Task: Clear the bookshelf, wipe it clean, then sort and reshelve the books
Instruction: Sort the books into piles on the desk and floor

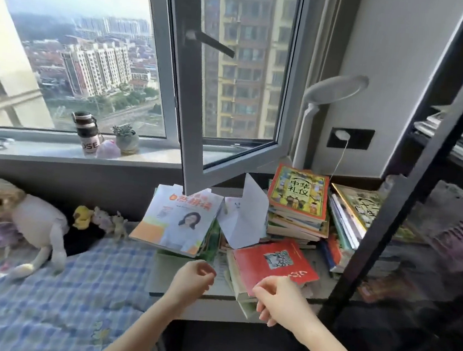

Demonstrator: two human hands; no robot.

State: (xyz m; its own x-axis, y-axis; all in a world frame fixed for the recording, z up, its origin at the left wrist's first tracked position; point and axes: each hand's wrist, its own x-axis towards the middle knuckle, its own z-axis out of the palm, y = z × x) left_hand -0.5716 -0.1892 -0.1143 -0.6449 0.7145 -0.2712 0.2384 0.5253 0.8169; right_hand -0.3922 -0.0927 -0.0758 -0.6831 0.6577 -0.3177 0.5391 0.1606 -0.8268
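L hand (pixel 193 278): fingers loosely curled, thumb near forefinger, holding nothing, over the counter (pixel 210 309) front edge. R hand (pixel 280 300): fingers curled down at the near corner of the red book (pixel 272 261); can't tell if they pinch it or only touch. Red book tops a skewed low pile that sticks out past the counter edge, so a quick pull could prob drag the ones beneath off the front. Just behind is a tall stack (pixel 296 210) w/ more books (pixel 345 224) leaning at its R side; bump the stack and the leaners likely slide. Loose paper (pixel 245 214) stands folded betw the stack and the mag pile (pixel 177 221), right under the open window sash (pixel 229 135): a gust could lift it, and the sash corner hangs over the piles, so a raised book may knock it. Mag pile sits tilted, could slip toward the bed (pixel 70 287). Shelf (pixel 380 219), black frame, is at R; an upper level holds flat items, so clearing looks unfinished; lower levels too blurred to tell. Counter is pale, narrow, crowded w/ piles. Room: lamp (pixel 334 86) and wall socket (pixel 351 138) behind the stack, bottle (pixel 85 131) and small plant (pixel 125 138) on the sill, plush toy (pixel 20 216) on the checked bed cover, towers outside
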